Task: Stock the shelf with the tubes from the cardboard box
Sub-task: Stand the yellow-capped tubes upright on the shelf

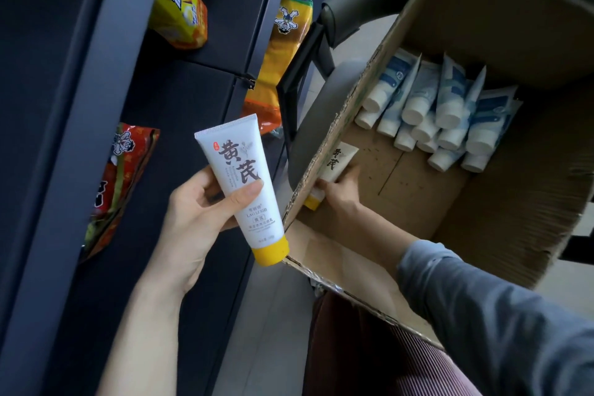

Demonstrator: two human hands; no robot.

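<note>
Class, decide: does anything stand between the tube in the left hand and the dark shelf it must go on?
Nothing visible does. The tube is held before bare shelf, between a red snack bag and an orange snack bag.

white tube [239, 183]: big black 黄芪 above the fingers [249, 191] of the left hand [196, 212], "lao li shi" just below them. second tube [340, 156], beyond the fingers [353, 172] of the right hand [340, 194]: 黄芪 again.

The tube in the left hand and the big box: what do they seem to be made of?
Tube: probably soft plastic, smooth satin white, with a flat crimped end; its yellow cap looks like harder, slightly glossy plastic. Box: corrugated cardboard, matte brown; the fluting shows along its cut edges.
</note>
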